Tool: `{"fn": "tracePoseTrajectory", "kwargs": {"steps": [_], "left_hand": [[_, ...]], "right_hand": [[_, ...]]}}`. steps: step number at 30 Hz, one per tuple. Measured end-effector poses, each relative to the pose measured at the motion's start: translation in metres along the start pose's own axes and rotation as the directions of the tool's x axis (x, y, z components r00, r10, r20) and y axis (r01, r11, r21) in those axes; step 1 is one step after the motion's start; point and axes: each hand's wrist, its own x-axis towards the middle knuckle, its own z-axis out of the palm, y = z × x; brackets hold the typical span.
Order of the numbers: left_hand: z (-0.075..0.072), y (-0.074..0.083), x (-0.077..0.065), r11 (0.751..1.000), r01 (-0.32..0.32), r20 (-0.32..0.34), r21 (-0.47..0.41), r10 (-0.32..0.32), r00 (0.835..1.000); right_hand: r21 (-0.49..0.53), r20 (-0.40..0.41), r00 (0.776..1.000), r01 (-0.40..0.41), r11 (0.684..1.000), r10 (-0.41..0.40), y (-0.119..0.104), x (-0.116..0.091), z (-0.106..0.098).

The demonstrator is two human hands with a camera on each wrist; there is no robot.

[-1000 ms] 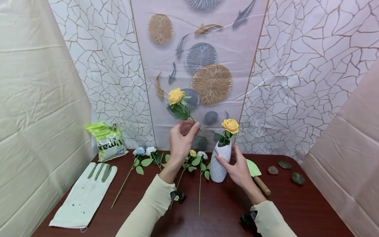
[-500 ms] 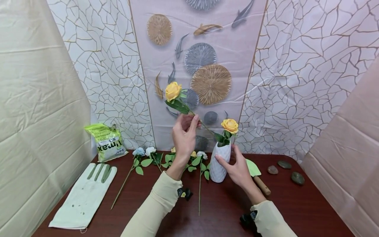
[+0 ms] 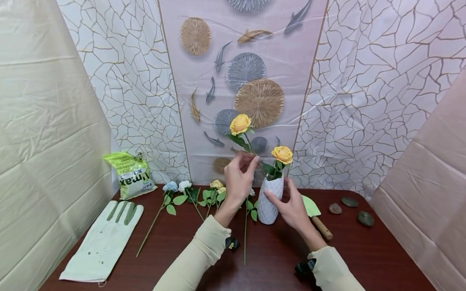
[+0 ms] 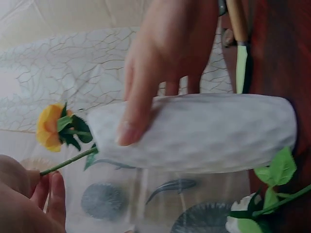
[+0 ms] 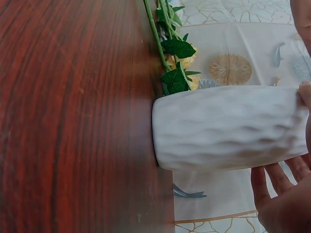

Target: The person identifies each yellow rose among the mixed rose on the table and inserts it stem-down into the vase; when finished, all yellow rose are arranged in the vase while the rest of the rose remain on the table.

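My left hand [image 3: 238, 180] pinches the green stem of a yellow rose [image 3: 240, 124], its bloom above the fingers. In the left wrist view that stem [image 4: 68, 161] runs to the vase's mouth, its lower end hidden. The white dimpled vase [image 3: 270, 202] stands upright on the table, and a second yellow rose [image 3: 282, 155] sticks out of it. My right hand [image 3: 293, 206] grips the vase around its upper side, thumb [image 4: 133, 124] across the front and fingers behind. The right wrist view shows the vase's base [image 5: 163, 133] on the tabletop.
Left of the vase on the dark red table [image 3: 276, 262] lie a blue rose [image 3: 170, 186], a white rose [image 3: 184, 185] and yellow roses [image 3: 217, 184]. A glove [image 3: 103, 242] and a green bag [image 3: 132, 176] are farther left. A trowel [image 3: 321, 227] and stones [image 3: 365, 219] lie right.
My left hand has moved right toward the vase, bringing the rose more upright with its stem at the vase's mouth. My right hand and the vase have stayed put.
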Motion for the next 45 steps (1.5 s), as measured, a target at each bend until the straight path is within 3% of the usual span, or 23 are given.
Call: {"fn": "tracePoseTrajectory", "kwargs": {"steps": [7,11,22,33,40,45], "left_hand": [[0.01,-0.012,-0.014,0.987,0.062,0.13,0.146,-0.081,0.988],[0.013,-0.018,-0.018,0.977,0.085,0.169,0.194,-0.119,0.978],[0.01,-0.015,-0.017,0.975,0.119,0.156,0.186,-0.149,0.976],[0.024,-0.009,-0.007,0.958,0.048,0.133,0.283,-0.089,0.987],[0.029,-0.008,-0.008,0.948,0.121,0.145,0.294,-0.169,0.975],[0.02,-0.013,-0.009,0.956,0.152,0.189,0.252,-0.203,0.961]], "right_hand": [[0.004,0.01,1.0,0.005,1.0,-0.006,0.0,-0.001,0.0],[-0.004,0.014,1.0,0.008,1.0,-0.008,0.0,-0.002,0.0],[-0.004,0.011,1.0,0.005,1.0,-0.005,0.002,0.0,0.001],[-0.002,0.015,1.0,-0.007,1.0,0.007,-0.01,-0.001,-0.003],[0.005,0.029,1.0,0.007,1.0,-0.007,-0.037,-0.007,-0.008],[0.008,0.03,1.0,0.0,1.0,0.0,-0.02,-0.004,-0.005]]}}
